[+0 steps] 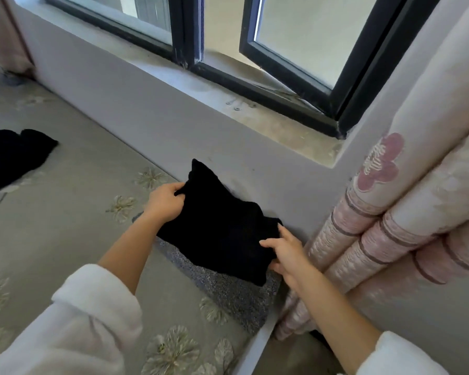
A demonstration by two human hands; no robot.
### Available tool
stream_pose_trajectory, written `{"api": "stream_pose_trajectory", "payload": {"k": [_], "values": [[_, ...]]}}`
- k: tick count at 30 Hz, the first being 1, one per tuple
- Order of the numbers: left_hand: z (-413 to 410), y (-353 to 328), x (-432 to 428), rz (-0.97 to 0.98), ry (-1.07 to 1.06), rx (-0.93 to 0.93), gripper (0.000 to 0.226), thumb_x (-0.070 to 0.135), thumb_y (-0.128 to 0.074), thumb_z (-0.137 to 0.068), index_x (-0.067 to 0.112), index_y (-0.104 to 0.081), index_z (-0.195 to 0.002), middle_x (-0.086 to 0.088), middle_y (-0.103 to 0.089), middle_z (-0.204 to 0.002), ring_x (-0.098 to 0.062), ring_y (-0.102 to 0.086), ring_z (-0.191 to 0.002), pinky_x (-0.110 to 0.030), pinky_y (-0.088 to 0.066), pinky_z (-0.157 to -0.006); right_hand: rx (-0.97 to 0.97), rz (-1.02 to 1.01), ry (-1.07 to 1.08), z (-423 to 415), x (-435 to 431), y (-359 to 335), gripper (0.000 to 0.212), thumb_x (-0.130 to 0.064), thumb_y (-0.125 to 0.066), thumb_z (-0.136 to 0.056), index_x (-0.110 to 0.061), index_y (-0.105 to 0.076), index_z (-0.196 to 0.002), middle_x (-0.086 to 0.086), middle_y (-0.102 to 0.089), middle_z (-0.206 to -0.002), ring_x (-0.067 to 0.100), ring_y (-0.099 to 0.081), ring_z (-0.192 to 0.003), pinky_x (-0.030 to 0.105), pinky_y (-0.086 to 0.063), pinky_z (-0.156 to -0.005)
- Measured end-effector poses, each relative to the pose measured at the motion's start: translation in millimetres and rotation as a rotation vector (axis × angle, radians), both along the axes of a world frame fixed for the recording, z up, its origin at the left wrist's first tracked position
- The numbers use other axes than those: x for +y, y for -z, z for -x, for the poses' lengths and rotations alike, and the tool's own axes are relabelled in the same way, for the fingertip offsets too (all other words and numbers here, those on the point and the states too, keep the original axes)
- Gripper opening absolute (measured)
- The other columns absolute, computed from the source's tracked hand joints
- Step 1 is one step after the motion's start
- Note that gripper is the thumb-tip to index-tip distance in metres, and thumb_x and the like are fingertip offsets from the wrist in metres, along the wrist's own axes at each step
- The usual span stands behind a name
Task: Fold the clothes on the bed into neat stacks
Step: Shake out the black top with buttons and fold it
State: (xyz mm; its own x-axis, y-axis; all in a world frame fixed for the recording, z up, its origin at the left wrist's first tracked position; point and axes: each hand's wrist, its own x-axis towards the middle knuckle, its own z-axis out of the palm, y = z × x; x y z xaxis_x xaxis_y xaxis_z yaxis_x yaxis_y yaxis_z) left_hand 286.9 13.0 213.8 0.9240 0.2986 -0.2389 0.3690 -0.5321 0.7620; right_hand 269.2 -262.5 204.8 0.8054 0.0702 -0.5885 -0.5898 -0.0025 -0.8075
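Observation:
A folded black garment (220, 226) lies on top of a folded grey knit garment (236, 293) at the bed's right edge, close to the wall. My left hand (165, 203) grips the black garment's left corner. My right hand (284, 253) pinches its right edge between thumb and fingers. One corner of the black garment sticks up against the wall. A second black garment (11, 155) lies loose on the bed (65, 226) at the far left.
The grey bedspread has a pale flower pattern. A wall with a window sill (268, 117) runs along the bed's far side. A pink flowered curtain (404, 226) hangs at the right, beside the stack. The floor gap shows below the bed's right edge.

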Motion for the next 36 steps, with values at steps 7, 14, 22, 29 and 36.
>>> {"api": "stream_pose_trajectory", "payload": {"k": [7,14,22,29,36], "values": [[-29.6,66.5,8.2,-0.286,-0.202,0.321,0.046,0.037,-0.042,-0.099,0.031,-0.034,-0.144,-0.018,-0.041,-0.141,-0.039,-0.029,-0.134,-0.061,-0.021,-0.107,0.2,0.248,-0.116,-25.4,2.7,74.4,0.076,-0.004,-0.06,-0.091,-0.021,-0.019,-0.152,0.007,-0.037,-0.15,0.028,-0.049,-0.123,0.038,-0.054,-0.079],[0.8,138.2,-7.0,0.475,-0.735,0.261,0.075,0.034,-0.061,-0.091,0.011,-0.019,-0.149,-0.014,-0.04,-0.145,-0.036,-0.044,-0.128,-0.053,-0.04,-0.104,0.361,0.211,-0.025,-42.3,1.4,112.2,0.059,-0.031,-0.07,-0.085,-0.008,-0.046,-0.134,0.006,-0.057,-0.12,0.02,-0.055,-0.097,0.038,-0.049,-0.082],[-12.0,145.1,-7.1,0.448,-0.782,0.067,0.066,0.009,-0.06,-0.091,0.02,-0.027,-0.148,-0.011,-0.049,-0.14,-0.029,-0.054,-0.121,-0.049,-0.044,-0.103,0.335,0.138,-0.062,-55.3,1.2,124.1,0.064,-0.005,-0.078,-0.073,-0.01,-0.043,-0.126,0.012,-0.059,-0.123,0.028,-0.064,-0.099,0.039,-0.059,-0.068],[24.4,128.1,-10.5,0.542,-0.699,0.228,0.067,0.008,-0.055,-0.094,0.018,-0.022,-0.151,-0.019,-0.058,-0.126,-0.028,-0.063,-0.091,-0.042,-0.052,-0.083,0.011,0.725,-0.318,-35.2,-2.7,105.0,0.048,-0.017,-0.07,-0.082,-0.006,-0.038,-0.115,0.014,-0.055,-0.118,0.03,-0.057,-0.106,0.031,-0.045,-0.08],[120.1,78.7,-21.0,0.532,-0.594,0.242,0.035,0.01,-0.049,-0.096,0.009,-0.049,-0.132,-0.007,-0.051,-0.075,-0.015,-0.044,-0.063,-0.026,-0.035,-0.056,-0.295,0.688,-0.625,1.3,49.8,64.3,0.03,-0.02,-0.062,-0.09,-0.014,-0.041,-0.11,0.009,-0.052,-0.111,0.01,-0.05,-0.07,0.021,-0.036,-0.054]]}}
